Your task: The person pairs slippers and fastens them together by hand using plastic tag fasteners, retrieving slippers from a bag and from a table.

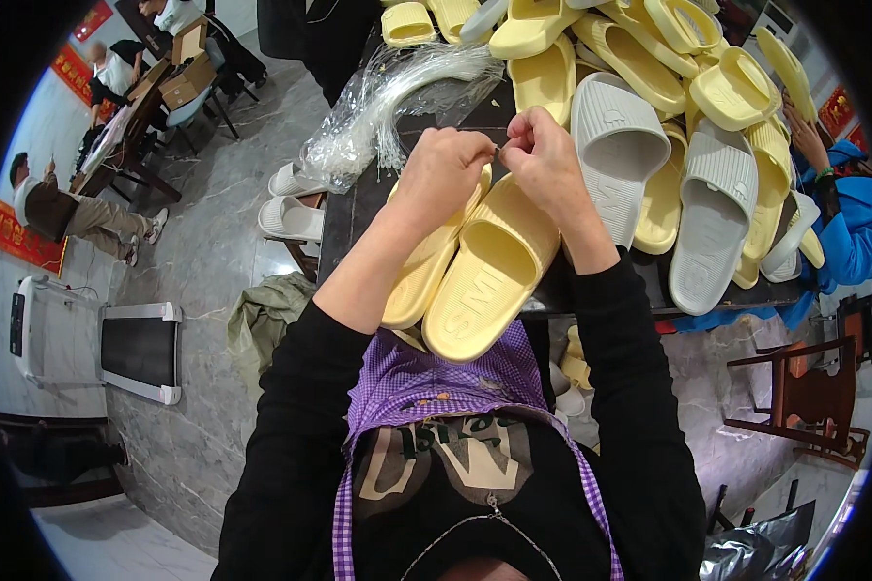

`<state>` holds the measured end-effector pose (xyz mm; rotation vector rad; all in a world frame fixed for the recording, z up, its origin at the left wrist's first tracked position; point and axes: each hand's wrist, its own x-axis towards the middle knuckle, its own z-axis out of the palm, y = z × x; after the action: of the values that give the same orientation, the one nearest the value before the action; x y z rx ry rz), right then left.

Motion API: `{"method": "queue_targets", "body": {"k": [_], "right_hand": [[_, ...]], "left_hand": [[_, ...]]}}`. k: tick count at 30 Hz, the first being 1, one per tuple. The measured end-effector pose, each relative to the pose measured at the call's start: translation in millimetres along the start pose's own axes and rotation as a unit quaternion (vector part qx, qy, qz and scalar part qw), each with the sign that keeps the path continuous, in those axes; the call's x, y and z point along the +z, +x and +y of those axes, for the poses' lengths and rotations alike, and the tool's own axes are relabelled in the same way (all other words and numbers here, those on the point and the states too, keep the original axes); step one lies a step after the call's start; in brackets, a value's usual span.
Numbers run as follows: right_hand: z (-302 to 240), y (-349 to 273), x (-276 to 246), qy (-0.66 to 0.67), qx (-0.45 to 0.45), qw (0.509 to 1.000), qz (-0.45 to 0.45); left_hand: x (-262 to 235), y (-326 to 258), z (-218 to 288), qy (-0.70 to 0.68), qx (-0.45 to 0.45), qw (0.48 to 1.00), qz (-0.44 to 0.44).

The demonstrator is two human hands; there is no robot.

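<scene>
Both of my hands meet just above the toe end of two yellow slide slippers. Thumb and fingertips of my left hand (pixel 439 176) are closed in a pinch. My right hand (pixel 545 165) pinches right beside it, fingertips almost touching. Between them is something small and dark that I cannot make out. Below, the right yellow slipper (pixel 477 300) lies with its heel toward me, overhanging the table edge. The left yellow slipper (pixel 415 276) is partly covered by my left wrist. Immediately right of my right hand lies a grey slipper (pixel 612 198).
A pile of yellow slippers (pixel 635 63) covers the far right of the dark table (pixel 344 218). Clear plastic strands (pixel 358 126) lie in a bag at left. Another person's hand (pixel 806 136) reaches in at right. A wooden chair (pixel 814 392) stands on the floor.
</scene>
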<state>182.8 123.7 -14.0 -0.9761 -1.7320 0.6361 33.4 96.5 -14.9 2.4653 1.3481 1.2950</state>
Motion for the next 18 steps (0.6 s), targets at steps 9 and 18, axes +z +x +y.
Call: {"method": "queue_targets", "body": {"k": [9,18], "right_hand": [[-1.4,-2.7,1.5,0.014,-0.006,1.0,-0.006],[-7.4,-4.2,2.1,0.013,0.003,1.0,-0.021]], "left_hand": [[-3.8,5.8,-6.9,-0.324,-0.243,0.912,-0.064],[-7.1,7.7,-8.0,-0.297,-0.259,0.916,-0.072]]}}
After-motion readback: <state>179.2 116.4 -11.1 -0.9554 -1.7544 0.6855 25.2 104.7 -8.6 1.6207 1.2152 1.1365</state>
